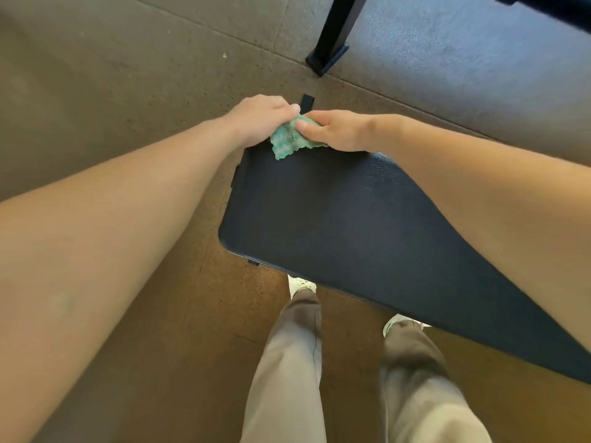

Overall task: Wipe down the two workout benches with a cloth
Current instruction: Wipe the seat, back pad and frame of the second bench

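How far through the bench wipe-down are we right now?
Nothing looks finished. In hand: left hand and right hand both hold the green cloth at the far corner of the dark bench pad. Left: most of this pad; the second bench isn't identifiable.

A brown, speckled rubber floor [134,75] is filling most of the view, with thin seams running between its large tiles. Warm light is falling on the section nearest the camera, turning it a richer orange-brown, while the farther part is looking duller and greyer. At the upper right a bluish-grey carpeted area [463,52] is catching cooler light. A black metal post [339,30] is standing there, its foot resting by the seam where the two surfaces meet.
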